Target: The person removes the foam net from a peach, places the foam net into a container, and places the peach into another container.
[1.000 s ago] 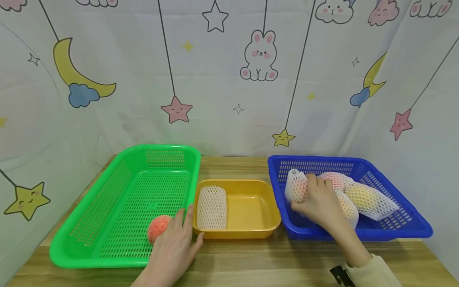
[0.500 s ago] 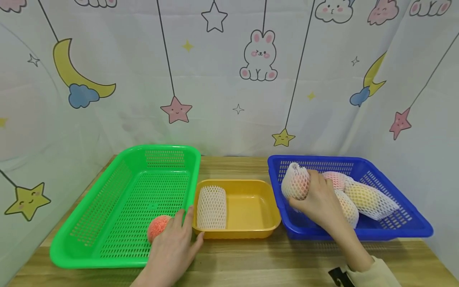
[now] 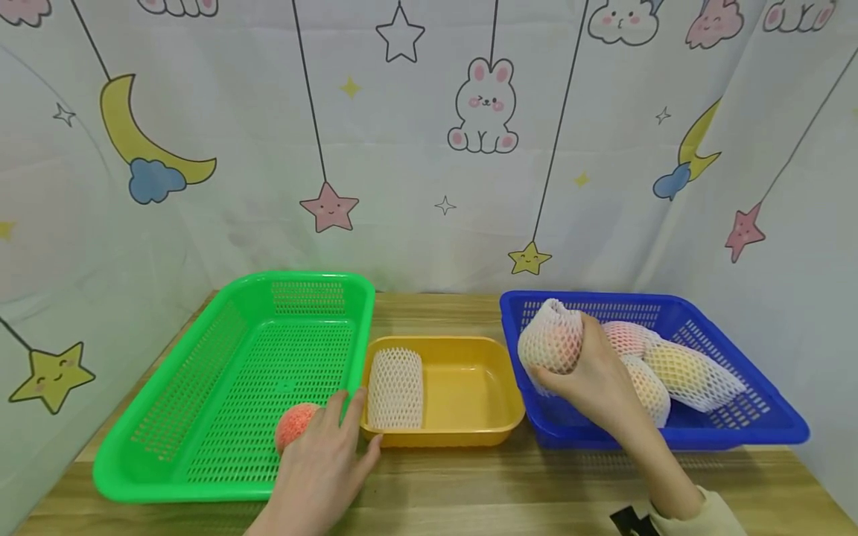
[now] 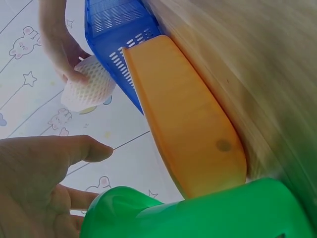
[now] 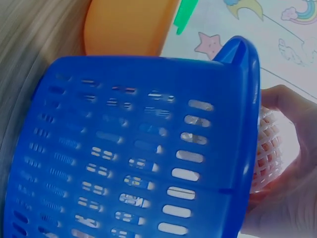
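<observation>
My right hand (image 3: 599,376) grips a round reddish thing in a white foam net (image 3: 551,339) at the left side of the blue basket (image 3: 576,298). In the left wrist view, the netted thing (image 4: 89,85) shows above the basket's rim. My left hand (image 3: 322,450) lies over the front right rim of the green basket (image 3: 167,487), fingers relaxed and holding nothing. Beside its fingers, inside that basket, sits a coral-coloured rough ball (image 3: 295,426), partly covered by the hand. An unfilled white foam net sleeve (image 3: 395,388) lies in the yellow tray (image 3: 465,387) between the baskets.
More netted round things stay in the blue basket: a reddish one (image 3: 623,336), a yellow one (image 3: 690,372) and a pale yellow-orange one (image 3: 650,391). All three containers stand on a wooden table (image 3: 456,484). A patterned white cloth (image 3: 429,149) hangs behind it.
My right hand has raised the netted thing and shifted it slightly left, turning it so more of the net faces the camera. My left hand has hardly moved.
</observation>
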`<state>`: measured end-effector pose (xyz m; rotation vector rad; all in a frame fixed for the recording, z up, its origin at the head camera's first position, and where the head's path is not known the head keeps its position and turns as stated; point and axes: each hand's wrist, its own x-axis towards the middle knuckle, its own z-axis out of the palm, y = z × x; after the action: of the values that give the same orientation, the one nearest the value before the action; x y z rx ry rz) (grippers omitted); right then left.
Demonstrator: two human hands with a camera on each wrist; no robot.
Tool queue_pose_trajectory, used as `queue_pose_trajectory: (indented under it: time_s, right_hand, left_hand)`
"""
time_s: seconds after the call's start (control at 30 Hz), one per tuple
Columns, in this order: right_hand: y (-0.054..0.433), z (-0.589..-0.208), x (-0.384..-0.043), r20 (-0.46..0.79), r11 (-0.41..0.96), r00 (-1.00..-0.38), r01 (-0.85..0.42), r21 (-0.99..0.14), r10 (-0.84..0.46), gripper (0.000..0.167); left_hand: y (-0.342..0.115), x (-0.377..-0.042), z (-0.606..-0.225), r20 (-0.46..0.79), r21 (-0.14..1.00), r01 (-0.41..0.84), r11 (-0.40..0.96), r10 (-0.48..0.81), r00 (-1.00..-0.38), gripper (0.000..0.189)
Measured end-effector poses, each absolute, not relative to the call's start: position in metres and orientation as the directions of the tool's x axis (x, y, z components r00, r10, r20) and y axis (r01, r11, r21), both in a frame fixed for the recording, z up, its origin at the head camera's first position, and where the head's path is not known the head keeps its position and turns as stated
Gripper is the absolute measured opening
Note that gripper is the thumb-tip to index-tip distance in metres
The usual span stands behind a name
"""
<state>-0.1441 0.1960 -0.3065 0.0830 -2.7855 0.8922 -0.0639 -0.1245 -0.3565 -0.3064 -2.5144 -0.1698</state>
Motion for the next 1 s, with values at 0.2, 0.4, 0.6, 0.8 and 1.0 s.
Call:
queue_pose_trajectory:
  time_s: [0.2, 0.4, 0.6, 0.8, 1.0]
  right_hand:
    - [0.192, -0.301, -0.138, 0.205, 0.778, -0.979, -0.123, -0.616, 0.007, 0.102]
    - [0.188, -0.299, -0.133, 0.215, 0.745, -0.977, -0.144, -0.652, -0.001, 0.096]
    - [0.182, -0.297, -0.128, 0.214, 0.727, -0.977, -0.158, -0.669, -0.015, 0.097]
    - [0.175, -0.299, -0.125, 0.215, 0.706, -0.976, -0.175, -0.687, -0.033, 0.096]
    - [0.169, -0.302, -0.123, 0.165, 0.669, -0.986, -0.148, -0.728, -0.038, 0.097]
  left_hand:
    - [-0.124, -0.062, -0.354, 0.616, 0.045, 0.266, 0.963, 0.182, -0.767, 0.057]
    - [-0.122, -0.063, -0.352, 0.637, 0.029, 0.286, 0.958, 0.203, -0.744, 0.053]
    - [-0.122, -0.065, -0.353, 0.663, -0.003, 0.310, 0.951, 0.234, -0.711, 0.050]
    - [-0.120, -0.068, -0.355, 0.681, -0.022, 0.349, 0.937, 0.270, -0.681, 0.047]
    - [-0.114, -0.070, -0.355, 0.669, -0.021, 0.368, 0.929, 0.287, -0.686, 0.046]
